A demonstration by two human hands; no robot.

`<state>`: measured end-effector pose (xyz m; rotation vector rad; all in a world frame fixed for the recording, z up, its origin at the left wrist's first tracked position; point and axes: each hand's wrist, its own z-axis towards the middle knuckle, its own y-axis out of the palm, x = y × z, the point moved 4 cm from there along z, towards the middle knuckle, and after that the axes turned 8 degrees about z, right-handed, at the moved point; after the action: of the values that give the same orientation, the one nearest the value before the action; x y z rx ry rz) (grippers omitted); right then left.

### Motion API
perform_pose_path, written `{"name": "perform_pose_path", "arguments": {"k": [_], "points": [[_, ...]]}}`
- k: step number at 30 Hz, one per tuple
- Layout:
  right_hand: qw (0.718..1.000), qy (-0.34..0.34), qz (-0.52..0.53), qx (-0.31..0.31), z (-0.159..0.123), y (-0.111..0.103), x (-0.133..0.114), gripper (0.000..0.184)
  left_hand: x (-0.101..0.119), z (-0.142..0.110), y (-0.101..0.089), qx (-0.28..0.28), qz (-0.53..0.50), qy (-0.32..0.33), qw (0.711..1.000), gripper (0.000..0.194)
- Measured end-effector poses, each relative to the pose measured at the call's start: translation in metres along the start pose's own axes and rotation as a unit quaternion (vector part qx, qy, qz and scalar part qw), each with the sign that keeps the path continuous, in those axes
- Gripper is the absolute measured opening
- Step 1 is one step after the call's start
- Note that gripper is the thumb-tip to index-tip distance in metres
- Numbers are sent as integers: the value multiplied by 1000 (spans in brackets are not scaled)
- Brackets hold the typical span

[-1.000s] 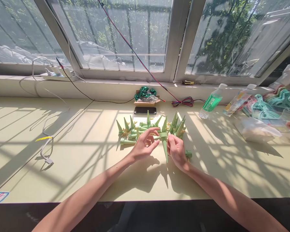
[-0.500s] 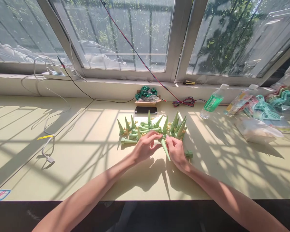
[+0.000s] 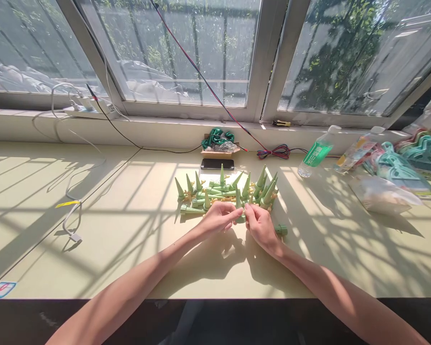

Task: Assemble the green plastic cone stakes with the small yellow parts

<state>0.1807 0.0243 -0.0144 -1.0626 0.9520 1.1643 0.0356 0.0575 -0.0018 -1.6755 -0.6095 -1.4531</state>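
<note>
Between my two hands a green plastic watering spike stands point up, its wider base partly hidden by my fingers. My left hand grips the base from the left with thumb and fingers. From the other side my right hand is closed in a pinch at the same base; any small part in that pinch is hidden. Just beyond lies a cluster of similar green spikes, some upright, some on their sides, several with small yellow fittings. A loose green cap-like piece rests beside my right wrist.
Behind the cluster lie a black phone and a small cardboard box with green ties. At right stand a green-labelled bottle, a plastic bag and turquoise hangers. A white cable trails over the left tabletop.
The held spike has turned from pointing down toward me to pointing up and away. My left fingers have moved in around its base; my right hand has barely shifted.
</note>
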Motion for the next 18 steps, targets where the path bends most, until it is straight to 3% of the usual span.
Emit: {"name": "perform_pose_path", "arguments": {"k": [2,4,8,12,15,18], "points": [[1000,-3,0,-8,-1,1,-2,49,-2,0,2,-42,-62,-24,997,52],[1000,-2,3,-9,-1,1,-3,48,-2,0,3,-49,-75,-26,996,53],[1000,0,24,4,0,2,-1,48,2,0,-1,59,58,40,996,52],[998,3,62,29,0,1,1,48,11,-7,-3,179,239,193,935,21],[995,2,78,57,1,-1,2,50,12,-12,-1,187,313,274,890,30],[995,2,76,68,2,-2,3,51,11,-13,0,164,360,304,867,40]]}}
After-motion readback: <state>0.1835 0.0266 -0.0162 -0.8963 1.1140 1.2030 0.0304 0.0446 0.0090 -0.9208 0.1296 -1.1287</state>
